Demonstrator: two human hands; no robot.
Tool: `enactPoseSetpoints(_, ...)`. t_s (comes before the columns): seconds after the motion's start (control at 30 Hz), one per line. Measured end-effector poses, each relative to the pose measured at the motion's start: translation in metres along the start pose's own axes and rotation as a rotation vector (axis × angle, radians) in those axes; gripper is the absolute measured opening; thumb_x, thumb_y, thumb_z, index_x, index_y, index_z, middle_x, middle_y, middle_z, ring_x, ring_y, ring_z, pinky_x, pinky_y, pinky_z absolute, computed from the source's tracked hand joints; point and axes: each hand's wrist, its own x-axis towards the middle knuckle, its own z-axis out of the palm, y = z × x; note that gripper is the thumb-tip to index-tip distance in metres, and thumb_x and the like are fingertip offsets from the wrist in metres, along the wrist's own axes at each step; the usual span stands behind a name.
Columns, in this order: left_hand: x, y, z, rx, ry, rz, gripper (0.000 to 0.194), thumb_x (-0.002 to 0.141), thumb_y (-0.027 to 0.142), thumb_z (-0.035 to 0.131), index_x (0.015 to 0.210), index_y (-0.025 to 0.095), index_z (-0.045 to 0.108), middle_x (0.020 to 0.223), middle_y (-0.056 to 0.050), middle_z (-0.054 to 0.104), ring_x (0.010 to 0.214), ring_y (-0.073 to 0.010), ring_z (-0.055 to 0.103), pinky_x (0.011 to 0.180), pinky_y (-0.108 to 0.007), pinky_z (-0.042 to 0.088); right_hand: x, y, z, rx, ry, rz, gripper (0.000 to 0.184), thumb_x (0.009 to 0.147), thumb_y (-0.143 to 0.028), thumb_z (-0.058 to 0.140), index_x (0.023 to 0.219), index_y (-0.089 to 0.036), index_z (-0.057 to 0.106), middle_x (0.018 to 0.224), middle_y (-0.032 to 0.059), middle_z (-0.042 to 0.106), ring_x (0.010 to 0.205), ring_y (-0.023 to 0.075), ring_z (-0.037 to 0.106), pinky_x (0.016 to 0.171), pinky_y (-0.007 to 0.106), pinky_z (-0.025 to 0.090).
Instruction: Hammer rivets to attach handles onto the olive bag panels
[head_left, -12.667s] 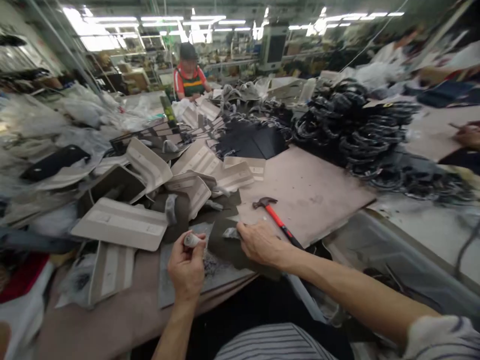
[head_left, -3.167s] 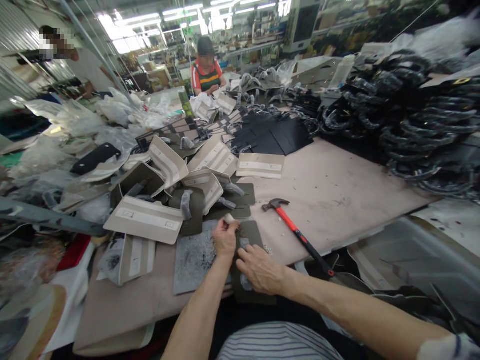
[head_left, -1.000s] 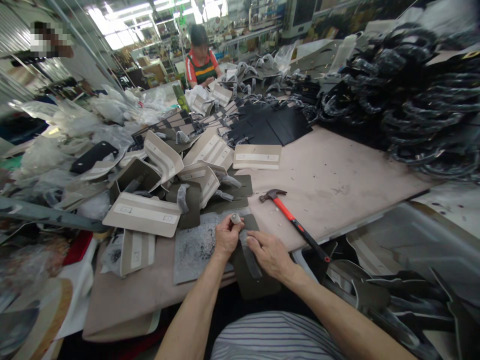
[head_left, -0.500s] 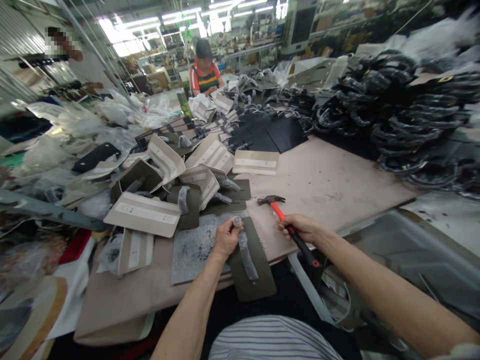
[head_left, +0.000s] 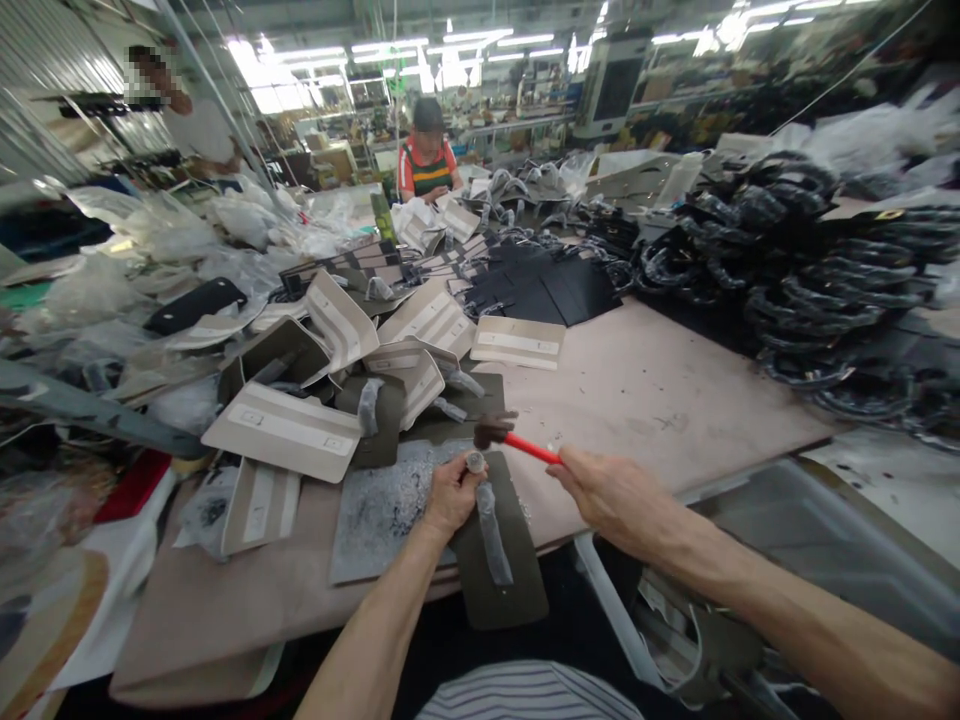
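My left hand is closed around a short metal punch, its round top facing up. Beneath it lies a dark olive panel with a plastic-wrapped handle strip; the panel overhangs the table's front edge. Part of it rests on a worn grey metal plate strewn with small bits. My right hand grips a claw hammer by its red handle, the dark head just above the punch, slightly blurred. The punch's lower end is hidden by my fingers.
Beige-backed panels are heaped to the left of the plate. Black panels lie farther back, and a tall pile of wrapped black handles stands right. A grey plastic bin sits below the table's right edge. A co-worker sits across.
My right hand has raised and swung the hammer leftward, bringing its head from the right of the punch to just above it. My left hand stays on the punch; the view has shifted slightly.
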Motion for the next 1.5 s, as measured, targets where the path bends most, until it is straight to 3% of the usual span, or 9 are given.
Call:
enactPoseSetpoints(0.17, 0.0, 0.001, 0.0, -0.006, 0.0, 0.011, 0.013, 0.081, 0.02, 0.062, 0.089, 0.022, 0.072, 0.085, -0.002, 0.073, 0.083, -0.0193, 0.067, 0.079, -0.03, 0.051, 0.005, -0.016, -0.027, 0.264, 0.619, 0.082, 0.035, 0.101, -0.047, 0.025, 0.085, -0.023, 0.045, 0.062, 0.0013, 0.054, 0.05, 0.0132, 0.048, 0.052, 0.027, 0.032)
enactPoseSetpoints(0.23, -0.001, 0.001, 0.0, -0.003, 0.004, -0.004, 0.013, 0.08, 0.02, 0.062, 0.088, 0.022, 0.072, 0.084, -0.002, 0.073, 0.08, -0.019, 0.067, 0.077, -0.029, 0.051, 0.002, -0.018, -0.011, 0.221, 0.506, 0.056, 0.037, 0.1, -0.046, 0.022, 0.081, -0.023, 0.045, 0.06, 0.0031, 0.055, 0.05, 0.0148, 0.049, 0.052, 0.028, 0.033)
enactPoseSetpoints(0.4, -0.002, 0.0, 0.0, 0.037, -0.026, 0.004, 0.015, 0.081, 0.018, 0.062, 0.09, 0.022, 0.073, 0.077, -0.001, 0.071, 0.072, -0.0173, 0.065, 0.069, -0.028, 0.05, -0.002, -0.001, 0.027, -0.059, -0.162, 0.03, 0.032, 0.1, -0.042, 0.034, 0.088, -0.021, 0.055, 0.067, 0.0057, 0.064, 0.052, 0.0173, 0.055, 0.052, 0.029, 0.027)
enactPoseSetpoints(0.73, 0.0, 0.007, -0.003, 0.002, -0.022, -0.004, 0.013, 0.079, 0.015, 0.063, 0.086, 0.021, 0.071, 0.081, -0.001, 0.072, 0.077, -0.0178, 0.066, 0.073, -0.027, 0.051, 0.022, 0.055, 0.089, -0.01, -0.117, 0.26, 0.033, 0.1, -0.037, 0.036, 0.102, -0.013, 0.059, 0.092, 0.0127, 0.066, 0.083, 0.0231, 0.061, 0.071, 0.031, 0.04)
enactPoseSetpoints(0.87, -0.001, 0.007, -0.003, -0.009, -0.011, -0.012, 0.012, 0.076, 0.015, 0.066, 0.086, 0.021, 0.071, 0.082, -0.001, 0.072, 0.078, -0.0178, 0.066, 0.074, -0.027, 0.051, 0.018, 0.003, 0.094, 0.075, 0.109, 0.114, 0.046, 0.096, -0.042, 0.045, 0.131, -0.013, 0.048, 0.124, 0.0181, 0.058, 0.112, 0.0282, 0.056, 0.091, 0.038, 0.044)
enactPoseSetpoints(1.03, 0.005, 0.004, 0.0, -0.109, 0.115, -0.119, 0.008, 0.076, 0.023, 0.069, 0.082, 0.019, 0.072, 0.08, -0.002, 0.073, 0.077, -0.0173, 0.067, 0.075, -0.028, 0.052, 0.005, -0.079, 0.11, 0.085, -0.168, 0.018, 0.051, 0.095, -0.028, 0.042, 0.142, -0.009, 0.038, 0.109, 0.0191, 0.065, 0.091, 0.028, 0.068, 0.075, 0.038, 0.053)
enactPoseSetpoints(1.17, 0.015, -0.004, -0.002, -0.45, 0.438, -0.306, 0.023, 0.073, 0.035, 0.072, 0.083, 0.015, 0.067, 0.078, -0.003, 0.072, 0.071, -0.0159, 0.067, 0.072, -0.029, 0.054, 0.003, -0.089, 0.124, -0.034, -0.278, 0.069, 0.051, 0.093, -0.016, 0.038, 0.141, 0.0, 0.036, 0.101, 0.0229, 0.067, 0.086, 0.0295, 0.07, 0.069, 0.036, 0.053)
enactPoseSetpoints(1.33, 0.013, -0.006, -0.024, -0.371, 0.421, -0.215, 0.025, 0.075, 0.036, 0.073, 0.088, 0.015, 0.067, 0.082, -0.004, 0.073, 0.078, -0.0165, 0.068, 0.078, -0.028, 0.053, -0.005, -0.069, 0.107, 0.229, -0.25, 0.128, 0.048, 0.094, -0.024, 0.04, 0.14, -0.007, 0.037, 0.101, 0.0168, 0.069, 0.093, 0.0252, 0.069, 0.078, 0.033, 0.05)
enactPoseSetpoints(1.5, -0.004, -0.009, -0.061, -0.099, 0.435, -0.177, 0.029, 0.077, 0.038, 0.069, 0.097, 0.017, 0.068, 0.086, -0.006, 0.075, 0.082, -0.02, 0.07, 0.081, -0.03, 0.054, -0.009, -0.056, 0.054, 0.328, -0.263, 0.044, 0.04, 0.09, -0.026, 0.044, 0.127, -0.014, 0.051, 0.103, 0.0128, 0.069, 0.096, 0.0235, 0.065, 0.083, 0.032, 0.045)
